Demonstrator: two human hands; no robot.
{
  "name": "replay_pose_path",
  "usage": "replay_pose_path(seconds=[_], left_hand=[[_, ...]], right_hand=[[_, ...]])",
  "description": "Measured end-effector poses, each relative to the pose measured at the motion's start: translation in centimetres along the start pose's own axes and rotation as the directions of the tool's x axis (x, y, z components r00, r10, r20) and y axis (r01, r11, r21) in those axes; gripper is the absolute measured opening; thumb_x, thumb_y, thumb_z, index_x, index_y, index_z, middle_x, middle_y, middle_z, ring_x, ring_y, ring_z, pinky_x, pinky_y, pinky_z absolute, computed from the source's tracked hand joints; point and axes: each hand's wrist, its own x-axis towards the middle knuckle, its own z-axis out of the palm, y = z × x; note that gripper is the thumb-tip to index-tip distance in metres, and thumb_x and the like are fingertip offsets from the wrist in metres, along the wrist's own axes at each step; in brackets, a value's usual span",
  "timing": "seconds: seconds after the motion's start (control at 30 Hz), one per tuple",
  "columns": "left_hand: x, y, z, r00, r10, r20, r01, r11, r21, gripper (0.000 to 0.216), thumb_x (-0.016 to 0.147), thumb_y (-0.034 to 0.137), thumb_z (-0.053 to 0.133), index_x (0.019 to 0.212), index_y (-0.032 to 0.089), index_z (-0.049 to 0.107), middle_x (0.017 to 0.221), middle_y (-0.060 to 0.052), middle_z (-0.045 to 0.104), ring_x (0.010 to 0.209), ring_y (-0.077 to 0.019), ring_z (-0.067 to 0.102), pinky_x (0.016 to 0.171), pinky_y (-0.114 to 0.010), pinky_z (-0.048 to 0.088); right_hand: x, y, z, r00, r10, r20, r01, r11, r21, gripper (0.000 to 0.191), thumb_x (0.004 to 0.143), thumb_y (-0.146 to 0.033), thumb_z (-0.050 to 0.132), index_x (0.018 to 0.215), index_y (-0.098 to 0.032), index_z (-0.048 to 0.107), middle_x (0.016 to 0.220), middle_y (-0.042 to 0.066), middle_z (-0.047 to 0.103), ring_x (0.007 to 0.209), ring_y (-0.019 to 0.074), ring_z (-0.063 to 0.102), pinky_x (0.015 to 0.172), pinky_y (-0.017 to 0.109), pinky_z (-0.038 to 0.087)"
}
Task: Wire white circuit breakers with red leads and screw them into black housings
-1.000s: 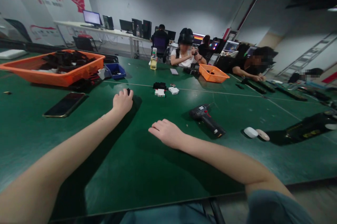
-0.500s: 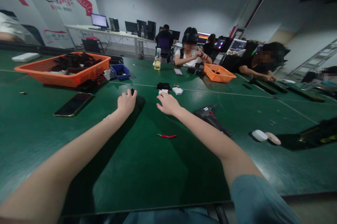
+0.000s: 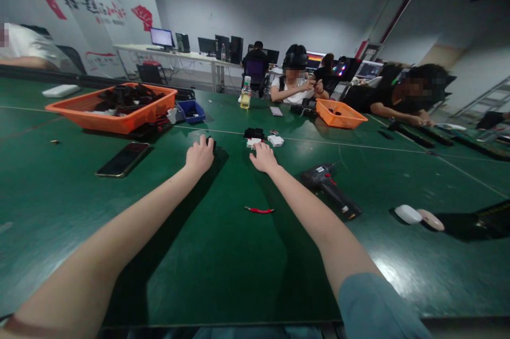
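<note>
My left hand (image 3: 200,155) is closed around a small black piece (image 3: 209,142), most of which the fingers hide. My right hand (image 3: 263,157) is held low over the table, thumb apart from the fingers. Its fingertips are at the near edge of a white part (image 3: 253,143); whether they touch it I cannot tell. A black part (image 3: 254,133) lies just behind that one, and a second white part (image 3: 275,141) is to its right. Closer to me, between my forearms, lies a short red wire (image 3: 260,211) with metal ends.
A black power drill (image 3: 329,186) lies right of my right forearm. On the left are a phone (image 3: 124,159), an orange basket (image 3: 111,121) of black parts and a blue bin (image 3: 193,113). A bottle (image 3: 246,95) and another orange basket (image 3: 340,116) stand farther back, near seated people.
The view has swung slightly left, so everything appears shifted right. My right hand has come a little nearer the white part. My left hand still holds the black piece.
</note>
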Motion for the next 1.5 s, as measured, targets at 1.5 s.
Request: replay_pose_path(seconds=[1.5], left_hand=[[0.5,-0.5,0.0,0.972,-0.232,0.034,0.234,0.968,-0.094,0.048,0.097,0.043,0.032,0.130,0.010,0.045,0.119,-0.024,0.057,0.103,-0.0354,0.063,0.079,-0.044,0.052]], right_hand=[[-1.6,-1.0,-2.4,1.000,-0.002,-0.010,0.002,1.000,0.027,0.031,0.093,-0.028,0.048,0.119,-0.016,0.059,0.123,0.017,0.055,0.114,0.0319,0.048,0.097,0.046,0.041]])
